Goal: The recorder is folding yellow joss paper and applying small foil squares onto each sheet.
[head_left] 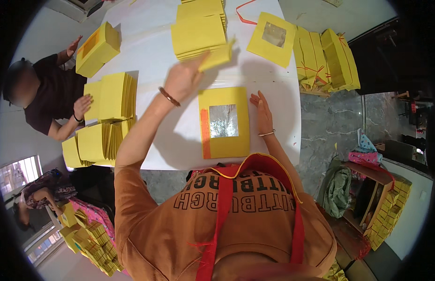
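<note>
In front of me on the white table lies a flat yellow paper packet (244,122) with a silver foil square and an orange strip down its left side. My left hand (185,78) is closed on the near end of another yellow piece (217,59), a folded paper packet by its look. That piece is tilted up at the near end of a stack of yellow packets (198,33). My right hand (261,114) stands on edge just right of the foil packet, its fingers stretched out and nothing in them.
Another yellow packet with a foil square (272,40) lies at the far right, near a red ribbon (245,13). Tied yellow bundles (327,61) stand beyond the table's right edge. At the left, a person (53,93) works beside yellow stacks (109,98) and a thick yellow block (99,49).
</note>
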A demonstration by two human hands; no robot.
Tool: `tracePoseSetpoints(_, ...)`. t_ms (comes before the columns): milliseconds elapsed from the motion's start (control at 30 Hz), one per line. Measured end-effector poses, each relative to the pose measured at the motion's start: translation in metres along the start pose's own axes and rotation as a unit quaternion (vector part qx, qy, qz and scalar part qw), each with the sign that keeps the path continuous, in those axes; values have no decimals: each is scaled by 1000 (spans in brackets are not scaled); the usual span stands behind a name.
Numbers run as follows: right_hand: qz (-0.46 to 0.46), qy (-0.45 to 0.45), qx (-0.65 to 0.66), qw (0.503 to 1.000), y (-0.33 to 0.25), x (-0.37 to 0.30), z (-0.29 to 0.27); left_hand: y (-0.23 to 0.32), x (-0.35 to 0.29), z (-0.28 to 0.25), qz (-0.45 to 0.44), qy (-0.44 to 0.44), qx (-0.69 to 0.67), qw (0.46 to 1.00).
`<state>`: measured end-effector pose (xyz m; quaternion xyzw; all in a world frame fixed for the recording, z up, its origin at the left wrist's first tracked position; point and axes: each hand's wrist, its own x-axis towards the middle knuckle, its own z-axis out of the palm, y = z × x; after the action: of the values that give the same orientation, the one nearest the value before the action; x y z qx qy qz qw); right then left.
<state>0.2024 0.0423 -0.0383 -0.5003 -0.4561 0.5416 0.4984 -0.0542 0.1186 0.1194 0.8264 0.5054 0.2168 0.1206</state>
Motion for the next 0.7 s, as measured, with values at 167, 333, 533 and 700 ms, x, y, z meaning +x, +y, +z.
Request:
tracePoseSetpoints(167,-56,-28,-13,998,14,6,3,-60,65,1,90,193,139,967)
tracePoseSetpoints(333,-74,-1,-39,996,15,6,6,-103,83,52,-1,-38,235,971)
tracePoseSetpoints(533,-103,-28,-91,990,5,6,6,-104,88,66,-2,-64,244,968)
tracePoseSetpoints(700,-116,-26,-167,979,11,7,4,-110,85,79,-47,-93,183,978)
